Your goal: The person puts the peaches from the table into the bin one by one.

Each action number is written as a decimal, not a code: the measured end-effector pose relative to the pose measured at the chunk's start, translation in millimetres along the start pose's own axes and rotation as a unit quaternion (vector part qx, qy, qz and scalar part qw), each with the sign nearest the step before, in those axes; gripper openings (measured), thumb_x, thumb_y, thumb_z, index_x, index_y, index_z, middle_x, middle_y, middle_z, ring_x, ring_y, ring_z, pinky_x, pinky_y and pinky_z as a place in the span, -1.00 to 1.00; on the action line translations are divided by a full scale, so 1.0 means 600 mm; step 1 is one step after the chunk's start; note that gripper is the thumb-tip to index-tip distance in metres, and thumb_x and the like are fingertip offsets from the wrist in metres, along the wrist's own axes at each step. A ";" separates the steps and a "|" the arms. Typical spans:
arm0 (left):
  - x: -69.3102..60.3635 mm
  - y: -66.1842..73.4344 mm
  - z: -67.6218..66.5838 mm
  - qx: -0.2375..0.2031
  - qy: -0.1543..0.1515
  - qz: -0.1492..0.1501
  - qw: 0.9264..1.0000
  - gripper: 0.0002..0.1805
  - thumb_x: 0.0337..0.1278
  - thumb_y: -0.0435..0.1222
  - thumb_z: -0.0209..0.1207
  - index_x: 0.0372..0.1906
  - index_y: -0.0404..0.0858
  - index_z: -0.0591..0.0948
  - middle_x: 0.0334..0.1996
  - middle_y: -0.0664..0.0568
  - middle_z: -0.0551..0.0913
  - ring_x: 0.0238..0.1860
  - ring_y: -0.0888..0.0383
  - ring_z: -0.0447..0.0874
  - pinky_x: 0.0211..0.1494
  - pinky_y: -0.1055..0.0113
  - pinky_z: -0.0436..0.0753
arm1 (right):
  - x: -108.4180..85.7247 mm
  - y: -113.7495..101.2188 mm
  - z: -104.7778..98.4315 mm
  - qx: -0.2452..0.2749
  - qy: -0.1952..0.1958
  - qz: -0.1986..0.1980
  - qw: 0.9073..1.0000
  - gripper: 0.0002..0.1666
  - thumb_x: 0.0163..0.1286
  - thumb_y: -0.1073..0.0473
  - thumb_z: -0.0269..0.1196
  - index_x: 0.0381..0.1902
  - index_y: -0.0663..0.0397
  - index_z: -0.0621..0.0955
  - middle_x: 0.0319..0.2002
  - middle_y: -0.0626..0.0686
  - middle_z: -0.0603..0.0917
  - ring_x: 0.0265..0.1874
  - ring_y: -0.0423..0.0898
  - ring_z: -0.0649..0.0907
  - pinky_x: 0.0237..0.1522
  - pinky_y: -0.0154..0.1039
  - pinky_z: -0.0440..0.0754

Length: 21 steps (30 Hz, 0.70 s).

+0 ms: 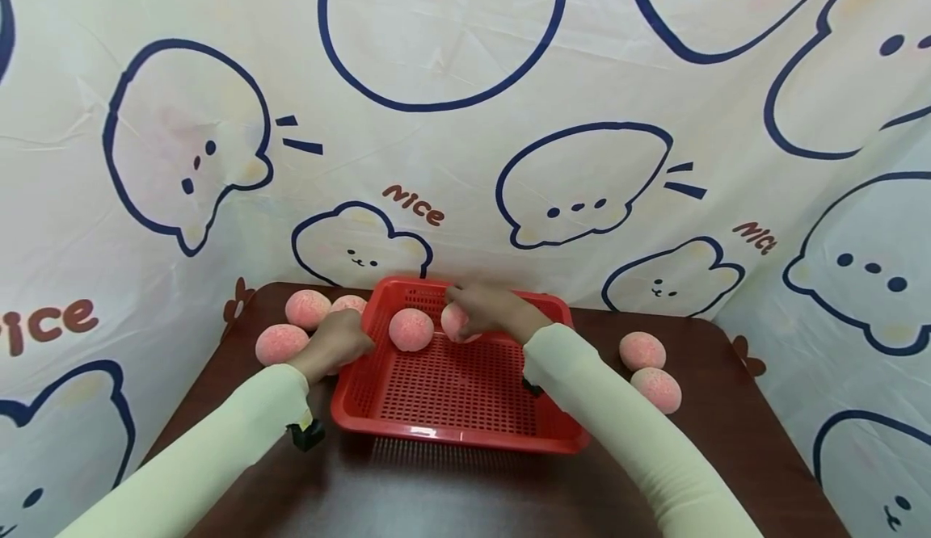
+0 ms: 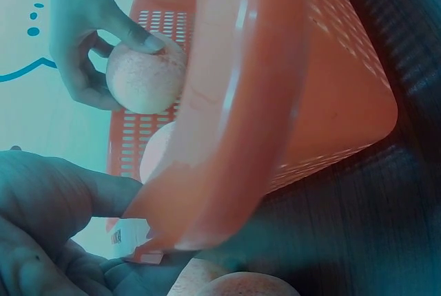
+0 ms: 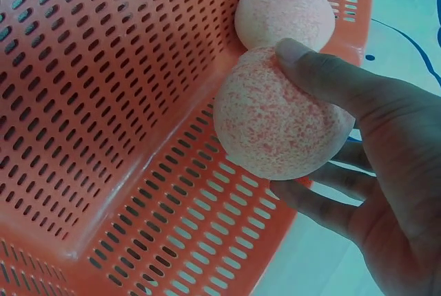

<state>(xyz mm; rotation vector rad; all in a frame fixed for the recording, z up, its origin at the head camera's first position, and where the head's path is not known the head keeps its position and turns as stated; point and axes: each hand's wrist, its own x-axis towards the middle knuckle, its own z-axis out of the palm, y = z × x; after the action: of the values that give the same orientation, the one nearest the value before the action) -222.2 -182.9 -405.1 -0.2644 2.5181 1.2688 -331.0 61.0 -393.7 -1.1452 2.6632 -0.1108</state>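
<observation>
The red perforated basket [image 1: 458, 439] stands on the table. Inside it, toward the back, the right hand [image 1: 489, 308] holds a pink speckled ball [image 1: 452, 321]; in the right wrist view thumb and fingers [image 3: 400, 151] curl round that ball [image 3: 279, 117]. Another pink ball [image 1: 410, 330] lies in the basket just left of it. At the basket's left rim is the left hand [image 1: 340, 346], and the left wrist view shows its thumb and fingers [image 2: 48, 227] pinching the rim [image 2: 234, 117].
Left of the basket lie several pink balls [image 1: 282, 345], close by the left hand. Two more balls [image 1: 642, 351] lie on the dark table [image 1: 698, 457] at the right. A patterned white cloth [image 1: 465, 158] hangs behind the table and at its sides.
</observation>
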 end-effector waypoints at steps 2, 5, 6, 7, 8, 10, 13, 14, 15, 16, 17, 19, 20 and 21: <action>0.001 0.001 0.000 0.006 0.002 -0.003 1.000 -0.66 0.06 -0.55 0.15 0.00 -0.51 0.57 -0.21 -0.32 0.75 -0.33 -0.08 0.85 -0.24 0.05 0.83 | 0.002 -0.002 0.003 0.004 0.000 0.001 1.000 -0.49 0.20 0.04 0.53 0.06 -0.09 0.59 -0.09 -0.07 0.62 -0.11 -0.11 0.55 0.03 -0.23 0.61; 0.002 0.001 -0.001 0.011 0.005 -0.007 1.000 -0.69 0.05 -0.54 0.16 -0.03 -0.49 0.57 -0.22 -0.30 0.75 -0.35 -0.05 0.84 -0.24 0.07 0.84 | 0.005 -0.003 0.009 0.021 0.002 0.003 1.000 -0.51 0.18 0.06 0.54 0.02 -0.10 0.59 -0.10 -0.07 0.59 -0.11 -0.11 0.54 0.01 -0.24 0.58; 0.002 0.001 -0.001 0.012 0.004 -0.005 1.000 -0.69 0.06 -0.54 0.16 -0.04 -0.49 0.56 -0.23 -0.31 0.74 -0.35 -0.05 0.84 -0.24 0.06 0.83 | 0.006 -0.004 0.011 0.023 0.001 0.002 1.000 -0.51 0.18 0.06 0.54 0.01 -0.10 0.58 -0.09 -0.06 0.59 -0.10 -0.10 0.54 0.01 -0.23 0.59; 0.002 0.001 -0.002 0.012 0.004 -0.005 1.000 -0.70 0.06 -0.54 0.16 -0.04 -0.49 0.56 -0.23 -0.30 0.74 -0.35 -0.05 0.84 -0.24 0.07 0.84 | 0.006 -0.004 0.012 0.032 0.001 0.002 0.999 -0.49 0.17 0.08 0.55 0.04 -0.10 0.58 -0.06 -0.06 0.59 -0.08 -0.10 0.53 0.05 -0.22 0.59; 0.002 0.001 -0.002 0.013 0.004 -0.005 1.000 -0.71 0.06 -0.54 0.16 -0.05 -0.48 0.56 -0.24 -0.29 0.74 -0.36 -0.04 0.84 -0.24 0.07 0.84 | 0.007 -0.005 0.014 0.044 0.002 0.002 0.999 -0.45 0.17 0.10 0.55 0.08 -0.10 0.58 0.00 -0.04 0.59 -0.05 -0.10 0.53 0.10 -0.21 0.60; 0.002 0.001 -0.002 0.010 0.003 -0.005 1.000 -0.70 0.06 -0.54 0.16 -0.04 -0.48 0.56 -0.24 -0.29 0.74 -0.36 -0.04 0.84 -0.24 0.06 0.84 | 0.007 -0.005 0.018 0.060 0.002 0.004 0.998 -0.38 0.15 0.12 0.56 0.14 -0.12 0.56 0.10 -0.04 0.56 0.01 -0.11 0.52 0.19 -0.18 0.60; 0.002 0.001 -0.001 0.006 0.002 -0.007 1.000 -0.67 0.05 -0.55 0.16 -0.02 -0.48 0.56 -0.23 -0.29 0.74 -0.35 -0.05 0.84 -0.23 0.05 0.83 | 0.008 -0.006 0.023 0.075 0.003 0.006 0.997 -0.30 0.15 0.17 0.56 0.23 -0.13 0.53 0.22 -0.04 0.50 0.08 -0.11 0.51 0.27 -0.14 0.59; 0.002 0.001 0.000 0.006 0.002 -0.006 1.000 -0.67 0.05 -0.55 0.16 -0.01 -0.48 0.56 -0.23 -0.30 0.74 -0.35 -0.05 0.84 -0.23 0.05 0.83 | 0.008 -0.007 0.024 0.079 0.003 0.009 0.997 -0.26 0.15 0.18 0.56 0.27 -0.14 0.52 0.25 -0.04 0.49 0.09 -0.11 0.51 0.27 -0.13 0.60; 0.002 0.001 0.000 0.006 0.001 -0.005 1.000 -0.66 0.04 -0.55 0.17 -0.01 -0.49 0.56 -0.23 -0.30 0.74 -0.35 -0.06 0.84 -0.23 0.05 0.83 | 0.009 -0.008 0.025 0.069 -0.001 0.009 0.998 -0.27 0.16 0.18 0.55 0.28 -0.12 0.51 0.23 -0.03 0.49 0.08 -0.10 0.51 0.25 -0.12 0.61; 0.002 0.001 0.000 0.008 0.002 -0.005 1.000 -0.66 0.04 -0.55 0.17 0.00 -0.49 0.55 -0.23 -0.29 0.74 -0.35 -0.05 0.84 -0.24 0.05 0.83 | 0.009 -0.009 0.026 0.068 -0.003 0.013 0.998 -0.25 0.18 0.18 0.53 0.31 -0.11 0.50 0.24 -0.02 0.49 0.09 -0.09 0.50 0.26 -0.11 0.61; 0.002 0.000 0.000 0.009 0.002 -0.005 1.000 -0.66 0.04 -0.55 0.17 0.00 -0.49 0.56 -0.24 -0.29 0.74 -0.35 -0.06 0.84 -0.24 0.05 0.83 | 0.010 -0.011 0.027 0.055 -0.007 0.015 0.998 -0.25 0.20 0.18 0.53 0.33 -0.10 0.50 0.24 -0.01 0.50 0.09 -0.09 0.50 0.26 -0.11 0.61; 0.003 0.001 0.000 0.010 0.003 -0.006 1.000 -0.66 0.04 -0.55 0.17 -0.01 -0.49 0.56 -0.24 -0.28 0.74 -0.35 -0.06 0.84 -0.24 0.05 0.83 | 0.012 -0.014 0.030 0.021 -0.015 0.018 1.000 -0.26 0.22 0.14 0.52 0.33 -0.07 0.49 0.21 0.01 0.52 0.08 -0.08 0.51 0.24 -0.10 0.63; 0.002 0.001 0.000 0.010 0.004 -0.007 1.000 -0.66 0.03 -0.55 0.17 -0.01 -0.49 0.56 -0.24 -0.28 0.75 -0.35 -0.06 0.84 -0.24 0.05 0.83 | 0.013 -0.015 0.031 0.004 -0.018 0.019 1.000 -0.27 0.23 0.12 0.51 0.33 -0.07 0.49 0.20 0.02 0.53 0.08 -0.08 0.51 0.24 -0.10 0.63; 0.003 0.001 0.000 0.009 0.004 -0.007 1.000 -0.66 0.03 -0.55 0.16 0.00 -0.49 0.56 -0.24 -0.29 0.75 -0.35 -0.06 0.84 -0.24 0.05 0.83 | 0.015 -0.017 0.033 -0.021 -0.021 0.018 0.999 -0.29 0.23 0.09 0.51 0.31 -0.06 0.50 0.19 0.03 0.54 0.08 -0.08 0.51 0.25 -0.10 0.63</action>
<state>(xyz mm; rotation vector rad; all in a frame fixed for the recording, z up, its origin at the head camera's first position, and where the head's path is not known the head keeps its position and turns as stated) -223.9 -182.8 -405.4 -0.2835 2.5284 1.2415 -325.2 48.0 -412.9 -1.0980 2.6599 -0.0246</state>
